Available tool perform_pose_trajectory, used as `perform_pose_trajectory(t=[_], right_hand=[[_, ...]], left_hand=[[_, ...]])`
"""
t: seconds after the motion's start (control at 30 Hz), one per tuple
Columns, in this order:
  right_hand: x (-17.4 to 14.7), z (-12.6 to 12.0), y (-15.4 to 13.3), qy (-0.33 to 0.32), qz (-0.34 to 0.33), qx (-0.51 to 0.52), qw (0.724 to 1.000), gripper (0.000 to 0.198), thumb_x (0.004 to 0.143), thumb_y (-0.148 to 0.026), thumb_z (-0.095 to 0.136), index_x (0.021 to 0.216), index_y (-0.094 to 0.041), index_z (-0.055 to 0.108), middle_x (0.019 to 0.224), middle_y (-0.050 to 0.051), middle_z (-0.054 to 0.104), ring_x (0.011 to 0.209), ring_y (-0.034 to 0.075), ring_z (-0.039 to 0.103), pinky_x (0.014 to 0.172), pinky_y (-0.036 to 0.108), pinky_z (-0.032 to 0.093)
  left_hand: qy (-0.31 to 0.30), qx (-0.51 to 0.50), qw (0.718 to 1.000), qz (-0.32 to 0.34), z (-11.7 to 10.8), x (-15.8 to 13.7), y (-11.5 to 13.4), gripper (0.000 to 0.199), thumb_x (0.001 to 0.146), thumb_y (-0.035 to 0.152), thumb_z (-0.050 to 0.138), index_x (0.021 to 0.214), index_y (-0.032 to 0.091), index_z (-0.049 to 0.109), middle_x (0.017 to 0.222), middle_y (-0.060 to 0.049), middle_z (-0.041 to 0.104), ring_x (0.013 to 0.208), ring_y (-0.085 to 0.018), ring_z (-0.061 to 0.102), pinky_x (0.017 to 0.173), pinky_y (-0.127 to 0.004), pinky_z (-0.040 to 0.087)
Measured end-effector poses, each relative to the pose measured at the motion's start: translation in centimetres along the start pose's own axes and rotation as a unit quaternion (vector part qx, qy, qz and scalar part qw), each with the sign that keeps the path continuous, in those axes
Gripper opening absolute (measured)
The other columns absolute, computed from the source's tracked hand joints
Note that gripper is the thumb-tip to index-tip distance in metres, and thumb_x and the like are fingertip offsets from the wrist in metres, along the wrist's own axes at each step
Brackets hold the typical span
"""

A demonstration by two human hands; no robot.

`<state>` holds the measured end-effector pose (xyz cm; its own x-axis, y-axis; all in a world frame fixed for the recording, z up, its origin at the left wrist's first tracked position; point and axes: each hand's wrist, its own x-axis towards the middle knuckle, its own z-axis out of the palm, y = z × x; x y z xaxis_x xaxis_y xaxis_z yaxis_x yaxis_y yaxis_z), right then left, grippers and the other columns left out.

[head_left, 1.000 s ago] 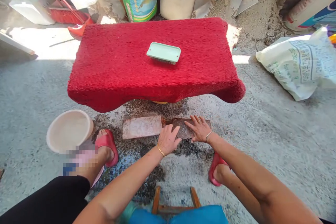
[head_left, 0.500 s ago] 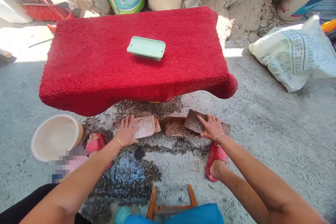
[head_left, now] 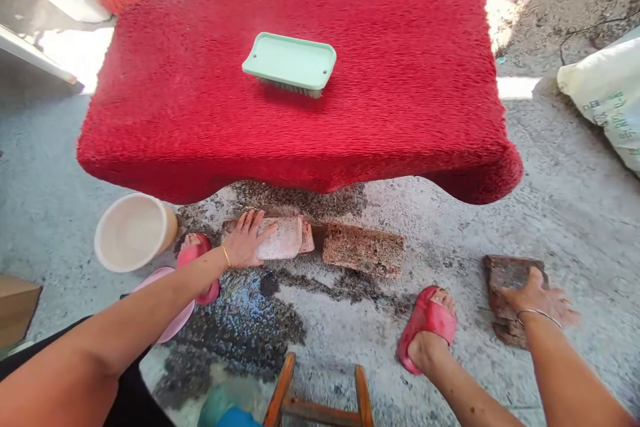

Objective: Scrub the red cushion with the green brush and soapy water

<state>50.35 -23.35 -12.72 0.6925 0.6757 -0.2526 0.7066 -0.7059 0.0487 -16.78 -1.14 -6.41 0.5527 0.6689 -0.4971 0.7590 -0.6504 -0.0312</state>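
Brown brick (head_left: 513, 275): long axis forward | right grip (head_left: 541, 297): splayed, loose | left grip (head_left: 245, 241): spread, hold unclear

Floor: bare grey concrete (head_left: 565, 220), dark wet patch (head_left: 240, 327) left of centre. Directly on it: cream basin (head_left: 171, 223) left, pink basin (head_left: 177, 325) partly hidden, brick pair (head_left: 283, 247) stacked pale one uppermost, rough brick (head_left: 364, 250) just right, dark brick (head_left: 511, 271) well apart, white sack (head_left: 613, 97). Red plush cover (head_left: 380, 107) over a flat-topped support: green brush (head_left: 293, 59) lying bristles down
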Motion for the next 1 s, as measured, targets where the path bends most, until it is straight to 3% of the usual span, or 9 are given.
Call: perform_pose_trajectory(t=[0.03,0.1,0.23,0.3,0.4,0.57,0.7,0.8,1.0], right_hand=[[-0.4,-0.5,-2.8,0.006,-0.005,-0.012,1.0,0.095,0.061,-0.07,0.049,0.147,-0.038,0.024,0.135,0.03,0.04,0.118,0.055,0.046,0.079,0.076,0.029],[-2.1,-1.7,-10.2,-0.005,-0.155,-0.026,0.987,0.092,0.064,-0.067,0.057,0.144,-0.026,0.037,0.139,0.028,0.04,0.129,0.048,0.039,0.094,0.067,0.032],[-8.0,-2.0,-25.0,-0.05,-0.478,-0.058,0.875,0.106,0.059,-0.068,0.073,0.149,-0.025,0.035,0.156,0.021,0.023,0.142,0.041,0.02,0.111,0.054,0.018],[-10.4,-1.3,-29.2,-0.087,-0.537,-0.092,0.834,0.114,0.055,-0.064,0.079,0.151,-0.028,0.031,0.158,0.02,0.019,0.143,0.043,0.014,0.112,0.055,0.011],[-11.8,-0.6,-31.5,-0.129,-0.557,-0.118,0.812,0.118,0.056,-0.06,0.081,0.154,-0.03,0.023,0.158,0.021,0.016,0.142,0.046,0.014,0.11,0.058,0.009],[-11.6,-1.4,-31.3,-0.155,-0.551,-0.119,0.812,0.114,0.061,-0.054,0.077,0.155,-0.03,0.017,0.155,0.022,0.021,0.135,0.045,0.025,0.106,0.057,0.014],[-11.3,-1.9,-28.8,-0.144,-0.462,-0.106,0.869,0.115,0.059,-0.058,0.076,0.154,-0.029,0.019,0.151,0.023,0.025,0.132,0.046,0.028,0.103,0.056,0.019],[-9.5,-2.6,-23.9,-0.122,-0.351,-0.087,0.924,0.114,0.059,-0.061,0.074,0.154,-0.028,0.021,0.147,0.024,0.029,0.127,0.044,0.034,0.098,0.052,0.026],[-3.5,-3.5,-8.6,-0.048,-0.073,-0.054,0.995,0.104,0.063,-0.059,0.07,0.152,-0.026,0.027,0.143,0.025,0.031,0.122,0.046,0.042,0.092,0.058,0.031]], left_hand=[[-0.001,0.0,1.0,0.0,0.0,0.0,0.0,0.104,0.054,0.044,0.081,0.147,0.023,0.04,0.159,-0.021,0.02,0.144,-0.049,0.011,0.114,-0.062,0.011],[0.0,0.001,1.0,0.001,0.0,0.1,0.0,0.102,0.055,0.045,0.08,0.147,0.022,0.041,0.158,-0.022,0.022,0.144,-0.049,0.014,0.114,-0.062,0.011],[0.011,0.011,1.0,0.012,0.1,0.0,-0.2,0.104,0.055,0.048,0.079,0.147,0.021,0.04,0.157,-0.023,0.023,0.143,-0.05,0.016,0.114,-0.061,0.011],[0.018,0.008,1.0,0.017,0.2,0.0,-0.3,0.106,0.053,0.048,0.08,0.147,0.022,0.04,0.156,-0.022,0.025,0.143,-0.049,0.017,0.114,-0.06,0.012],[0.041,0.012,0.999,0.025,0.4,-0.2,-0.5,0.102,0.052,0.047,0.079,0.145,0.021,0.044,0.154,-0.022,0.03,0.142,-0.048,0.019,0.114,-0.059,0.015],[0.09,0.034,0.995,0.032,1.1,0.2,-1.2,0.085,0.061,0.042,0.066,0.142,0.025,0.047,0.143,-0.018,0.048,0.132,-0.045,0.038,0.109,-0.057,0.025],[0.111,0.001,0.993,0.029,1.3,0.5,-1.2,0.085,0.058,0.048,0.061,0.141,0.046,0.041,0.128,-0.001,0.061,0.126,-0.042,0.041,0.106,-0.058,0.028],[0.102,-0.007,0.995,0.016,0.4,0.3,-0.3,0.086,0.055,0.05,0.061,0.139,0.052,0.04,0.123,0.002,0.063,0.122,-0.042,0.042,0.103,-0.058,0.031],[0.084,0.036,0.994,0.054,-4.5,1.5,5.8,0.084,0.063,0.043,0.061,0.145,0.037,0.041,0.135,-0.01,0.052,0.122,-0.042,0.041,0.101,-0.054,0.03]])
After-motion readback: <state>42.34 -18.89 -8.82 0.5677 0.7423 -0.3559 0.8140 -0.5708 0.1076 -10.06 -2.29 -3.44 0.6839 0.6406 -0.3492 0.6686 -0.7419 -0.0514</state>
